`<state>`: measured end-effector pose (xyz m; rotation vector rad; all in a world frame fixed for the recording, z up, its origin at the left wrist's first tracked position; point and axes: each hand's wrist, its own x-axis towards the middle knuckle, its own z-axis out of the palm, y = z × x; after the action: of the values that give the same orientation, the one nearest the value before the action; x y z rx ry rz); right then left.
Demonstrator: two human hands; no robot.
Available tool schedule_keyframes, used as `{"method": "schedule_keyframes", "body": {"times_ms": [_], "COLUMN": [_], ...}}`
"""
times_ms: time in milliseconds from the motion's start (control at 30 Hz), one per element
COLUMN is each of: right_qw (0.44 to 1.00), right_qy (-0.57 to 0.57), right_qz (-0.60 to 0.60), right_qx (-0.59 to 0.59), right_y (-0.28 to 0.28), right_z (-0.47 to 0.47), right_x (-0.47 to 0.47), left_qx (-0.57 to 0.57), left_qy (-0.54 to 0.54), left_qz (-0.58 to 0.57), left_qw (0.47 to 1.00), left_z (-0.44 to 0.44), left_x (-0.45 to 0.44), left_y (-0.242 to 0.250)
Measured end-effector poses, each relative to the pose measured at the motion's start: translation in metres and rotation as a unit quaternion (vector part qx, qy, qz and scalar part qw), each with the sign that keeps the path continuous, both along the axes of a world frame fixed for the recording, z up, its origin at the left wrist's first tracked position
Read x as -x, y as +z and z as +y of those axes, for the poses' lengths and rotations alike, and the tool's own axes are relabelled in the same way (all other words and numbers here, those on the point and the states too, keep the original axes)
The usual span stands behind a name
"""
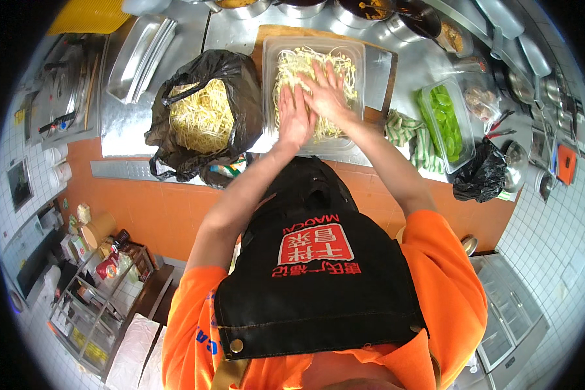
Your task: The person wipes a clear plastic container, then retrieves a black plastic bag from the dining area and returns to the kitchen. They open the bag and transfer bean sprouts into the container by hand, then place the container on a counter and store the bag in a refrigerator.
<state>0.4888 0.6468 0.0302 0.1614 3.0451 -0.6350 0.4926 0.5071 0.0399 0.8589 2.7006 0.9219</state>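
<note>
A clear plastic tub (266, 83) holds a heap of yellow-headed bean sprouts (346, 68). Both palms lie face down on that heap. My left hand (295, 117) has its fingers straight and fairly close together, towards the tub's near left part. My right hand (327, 95) is spread wider, and its thumb side meets the left fingers. Neither grasps anything; the sprouts under the palms are hidden. Left of the tub, a black plastic bag (247, 92) gapes around more bean sprouts (202, 117). Part of a wooden board (278, 32) shows beneath the tub.
Metal pots (353, 18) line the counter's back. To the right are a striped green cloth (426, 151), a clear container of green vegetable slices (442, 114) and a tied black bag (480, 173). Nested steel trays (136, 58) lie at left. The steel counter's front edge runs before me.
</note>
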Motion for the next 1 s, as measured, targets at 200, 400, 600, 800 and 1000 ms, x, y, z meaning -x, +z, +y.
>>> {"method": "schedule_keyframes", "body": {"times_ms": [200, 400, 600, 800, 1000], "right_qw": [0.99, 0.992, 0.991, 0.998, 0.995], "right_qy": [-0.095, -0.084, -0.077, -0.057, -0.039], "right_qz": [-0.086, -0.011, 0.012, -0.005, -0.016], "right_qx": [0.054, 0.094, 0.104, 0.037, 0.088], "right_y": [-0.027, 0.005, 0.035, -0.009, 0.005], "right_z": [0.037, 0.011, -0.002, -0.003, 0.004], "right_x": [0.01, -0.049, -0.078, -0.041, -0.062], "left_qx": [-0.007, -0.061, -0.023, 0.174, 0.075], "left_qy": [-0.03, 0.03, 0.01, -0.06, -0.056], "left_qz": [-0.037, -0.102, -0.07, 0.006, -0.053], "left_qw": [0.999, 0.992, 0.997, 0.983, 0.994], "left_z": [0.013, -0.013, -0.02, -0.005, -0.023], "left_x": [0.059, 0.042, -0.005, 0.01, 0.002], "left_y": [-0.045, -0.017, -0.003, -0.027, 0.001]}}
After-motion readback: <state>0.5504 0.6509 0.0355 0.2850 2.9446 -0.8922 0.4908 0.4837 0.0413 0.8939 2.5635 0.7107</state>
